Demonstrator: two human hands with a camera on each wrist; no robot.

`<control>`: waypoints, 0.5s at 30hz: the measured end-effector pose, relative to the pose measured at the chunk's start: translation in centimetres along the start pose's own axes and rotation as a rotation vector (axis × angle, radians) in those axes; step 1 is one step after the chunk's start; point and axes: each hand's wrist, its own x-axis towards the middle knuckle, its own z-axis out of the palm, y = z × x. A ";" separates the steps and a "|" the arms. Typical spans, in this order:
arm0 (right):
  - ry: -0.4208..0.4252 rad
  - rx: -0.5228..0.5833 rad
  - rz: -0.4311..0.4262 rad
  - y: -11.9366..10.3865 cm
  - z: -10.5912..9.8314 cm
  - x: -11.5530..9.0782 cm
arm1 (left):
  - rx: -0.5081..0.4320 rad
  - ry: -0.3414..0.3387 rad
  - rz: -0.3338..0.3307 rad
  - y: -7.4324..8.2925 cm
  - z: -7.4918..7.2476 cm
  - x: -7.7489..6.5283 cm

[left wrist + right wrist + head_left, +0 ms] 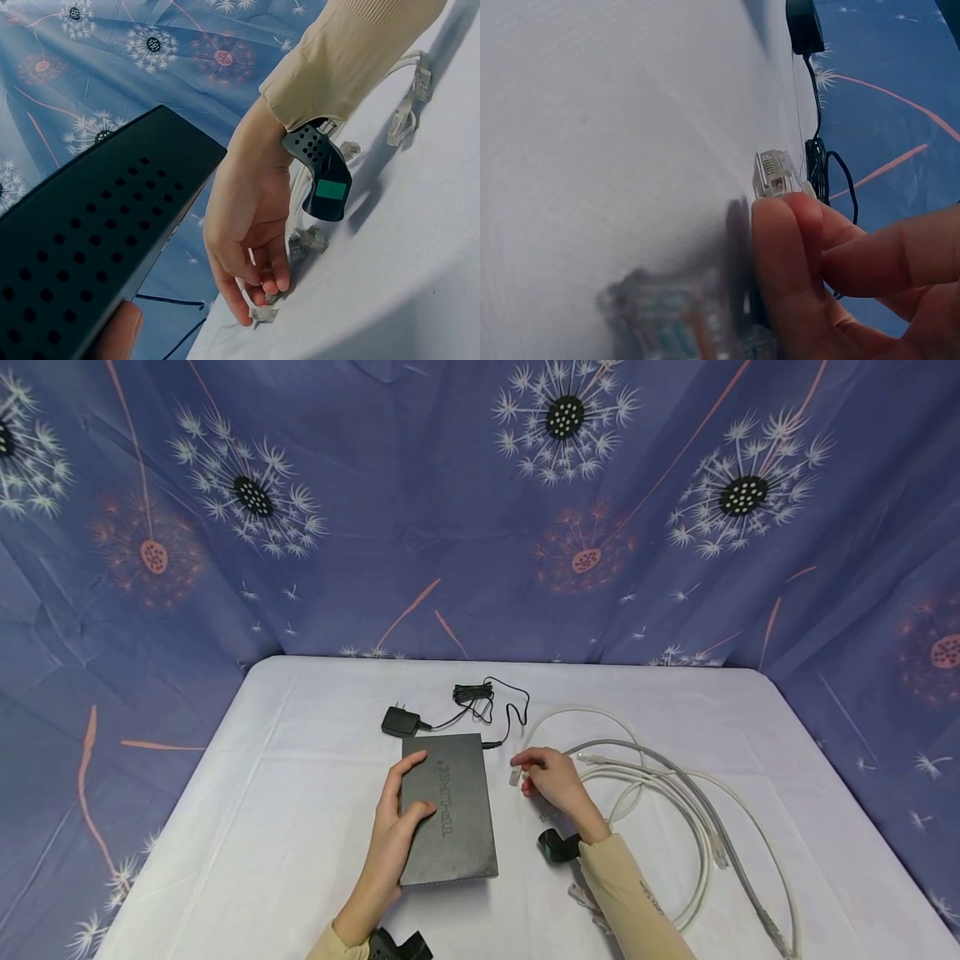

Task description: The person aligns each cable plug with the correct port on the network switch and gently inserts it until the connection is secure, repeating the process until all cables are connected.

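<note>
My left hand (386, 843) grips the left edge of a dark grey TP-LINK network switch (465, 810), thumb laid over its top. In the left wrist view the switch's vented side (97, 232) fills the left, with one fingertip at its lower edge. To the right of the switch, my right hand (558, 781) pinches a network cable by its clear plug (515, 776). The right wrist view shows the plug's tip (775, 172) sticking out past the fingertips. A thin black cord (492, 745) runs into the switch's far end.
Behind the switch lie a black power adapter (401, 722) and its bundled cord (472, 693). Coiled white network cables (701, 852) and a grey one (705, 802) spread over the right side of the white table (247, 827). A patterned blue cloth (420, 527) hangs behind.
</note>
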 end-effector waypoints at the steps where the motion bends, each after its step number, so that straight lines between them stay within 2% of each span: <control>1: 0.004 -0.012 -0.002 0.0 0.1 0.0 | 0.001 0.000 0.000 0.0 0.0 0.0; 8: 0.036 -0.098 -0.004 -0.1 0.2 0.2 | 0.006 -0.002 -0.003 -0.2 0.0 -0.1; 12: 0.068 -0.166 -0.035 0.0 0.2 0.2 | 0.012 -0.001 -0.004 -0.2 0.0 -0.1; 15: 0.060 -0.234 -0.073 0.0 0.1 0.1 | 0.011 0.002 -0.004 -0.2 0.0 -0.2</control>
